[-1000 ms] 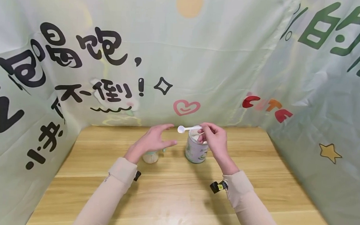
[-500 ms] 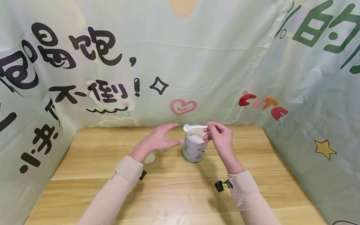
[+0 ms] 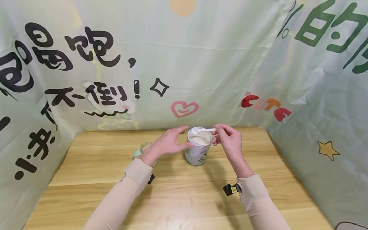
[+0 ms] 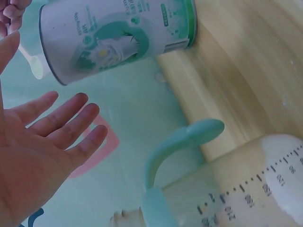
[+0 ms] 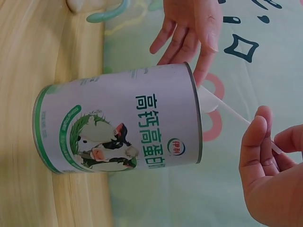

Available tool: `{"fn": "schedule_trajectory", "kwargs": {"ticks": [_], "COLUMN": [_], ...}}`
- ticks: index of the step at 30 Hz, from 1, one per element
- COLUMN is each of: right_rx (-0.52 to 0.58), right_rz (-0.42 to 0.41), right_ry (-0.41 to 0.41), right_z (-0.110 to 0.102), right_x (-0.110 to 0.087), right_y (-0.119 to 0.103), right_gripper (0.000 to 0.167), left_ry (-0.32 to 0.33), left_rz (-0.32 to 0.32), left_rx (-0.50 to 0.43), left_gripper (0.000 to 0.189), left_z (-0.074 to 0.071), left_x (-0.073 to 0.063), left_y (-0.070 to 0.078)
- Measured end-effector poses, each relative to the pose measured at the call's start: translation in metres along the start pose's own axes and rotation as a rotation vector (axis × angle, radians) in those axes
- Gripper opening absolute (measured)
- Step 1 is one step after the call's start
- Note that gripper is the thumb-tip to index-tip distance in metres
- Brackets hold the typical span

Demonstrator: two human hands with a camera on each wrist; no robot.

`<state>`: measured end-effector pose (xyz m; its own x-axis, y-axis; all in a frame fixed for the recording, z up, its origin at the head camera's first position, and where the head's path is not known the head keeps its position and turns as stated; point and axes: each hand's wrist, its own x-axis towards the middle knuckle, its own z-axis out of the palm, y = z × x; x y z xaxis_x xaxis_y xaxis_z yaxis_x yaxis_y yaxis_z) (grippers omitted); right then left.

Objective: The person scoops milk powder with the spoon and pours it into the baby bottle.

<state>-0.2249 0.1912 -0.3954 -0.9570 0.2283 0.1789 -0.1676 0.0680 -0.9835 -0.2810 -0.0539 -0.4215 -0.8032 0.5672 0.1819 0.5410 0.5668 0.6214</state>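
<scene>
A white measuring scoop [image 3: 195, 130] hangs over the mouth of a milk powder tin [image 3: 197, 154], its bowl low at the rim. My right hand [image 3: 230, 144] pinches the end of its handle from the right, with thumb and fingers also seen in the right wrist view. Pale powder [image 3: 200, 140] shows inside the lidless tin. My left hand [image 3: 169, 142] is at the tin's left side, fingers extended and apart, holding nothing. A baby bottle [image 4: 227, 189] with a mint-green handle [image 4: 184, 137] stands uncapped behind my left wrist, partly hidden in the head view.
A wooden table [image 3: 180, 197] carries the tin and bottle near its back edge. Printed fabric [image 3: 217, 61] walls it in at the back and both sides. Small dark wrist cameras [image 3: 231, 189] sit below my cuffs.
The scoop has moved right, from beside the tin to over its mouth. My left hand has followed to the right, up to the tin's rim. More of the bottle's mouth shows now.
</scene>
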Motion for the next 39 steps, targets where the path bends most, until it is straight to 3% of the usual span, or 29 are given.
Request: {"fn": "schedule_trajectory", "kwargs": {"ticks": [9, 14, 28, 39], "right_rx": [-0.017, -0.049, -0.257, -0.535], "right_rz": [-0.002, -0.009, -0.01, -0.119], "right_ry": [0.017, -0.015, -0.121, -0.213], "right_z": [-0.006, -0.009, -0.006, 0.001], "right_x": [0.001, 0.001, 0.005, 0.007], "right_y": [0.002, 0.004, 0.007, 0.008], "right_gripper": [0.03, 0.029, 0.027, 0.026], "left_ry": [-0.014, -0.026, -0.039, -0.043], "left_rz": [-0.021, -0.037, -0.011, -0.032], "left_rx": [0.02, 0.05, 0.09, 0.106], "left_gripper": [0.091, 0.095, 0.093, 0.092], "left_z": [0.008, 0.011, 0.018, 0.018], "left_x": [0.006, 0.009, 0.014, 0.013], "left_y": [0.002, 0.003, 0.005, 0.006]}}
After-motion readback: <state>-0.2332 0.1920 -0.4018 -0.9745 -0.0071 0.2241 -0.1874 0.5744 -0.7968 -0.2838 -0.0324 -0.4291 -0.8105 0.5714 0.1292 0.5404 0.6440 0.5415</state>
